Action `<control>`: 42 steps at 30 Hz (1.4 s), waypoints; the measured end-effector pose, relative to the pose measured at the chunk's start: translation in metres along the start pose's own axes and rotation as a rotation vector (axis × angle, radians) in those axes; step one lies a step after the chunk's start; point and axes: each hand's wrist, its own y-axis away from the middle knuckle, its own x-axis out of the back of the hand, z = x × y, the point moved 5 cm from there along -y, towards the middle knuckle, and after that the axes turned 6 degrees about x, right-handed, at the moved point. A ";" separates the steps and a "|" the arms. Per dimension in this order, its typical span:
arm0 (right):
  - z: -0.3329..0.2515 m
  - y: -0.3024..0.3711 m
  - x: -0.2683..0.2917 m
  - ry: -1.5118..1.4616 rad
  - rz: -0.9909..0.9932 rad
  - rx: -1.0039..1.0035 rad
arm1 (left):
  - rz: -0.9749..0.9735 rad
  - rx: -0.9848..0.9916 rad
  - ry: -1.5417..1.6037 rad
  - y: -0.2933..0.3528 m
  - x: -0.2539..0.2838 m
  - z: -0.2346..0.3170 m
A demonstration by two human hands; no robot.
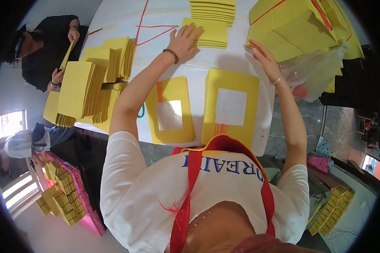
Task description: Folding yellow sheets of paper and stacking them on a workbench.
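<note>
My left hand [184, 42] lies with fingers apart on the left edge of a fanned pile of folded yellow paper [213, 30] at the far middle of the table. My right hand [264, 59] is open and holds nothing; its fingers stretch toward a large yellow paper bundle [291, 29] at the far right. Between my arms and nearer to me are two stacks of yellow paper sheets. The left stack [185, 90] and the thicker right stack [251, 95] each bear a silvery-white square and an orange strip on top.
Piles of folded yellow paper [75, 88] stand at the table's left edge. A clear plastic bag [318, 69] hangs at the right edge. Red straps [158, 27] lie on the white table [122, 17]. One person in black [42, 55] holds yellow paper at left; another person [33, 141] is lower left.
</note>
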 end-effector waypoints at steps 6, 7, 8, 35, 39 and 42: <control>0.038 0.098 -0.006 -0.501 0.333 -0.080 | -0.070 0.497 1.164 0.073 -0.004 0.039; 0.042 0.111 -0.013 -0.505 0.335 -0.093 | -0.120 0.662 1.448 0.090 -0.008 0.052; 0.044 0.122 -0.022 -0.511 0.333 -0.074 | -0.195 0.696 1.520 0.106 -0.014 0.069; 0.043 0.164 -0.093 -0.752 0.284 0.074 | -0.123 0.646 1.835 0.162 -0.023 0.153; 0.056 0.163 -0.087 -0.708 0.281 0.073 | -0.118 0.639 1.846 0.158 -0.006 0.162; 0.059 0.163 -0.087 -0.680 0.263 0.085 | -0.089 0.603 1.846 0.159 -0.023 0.155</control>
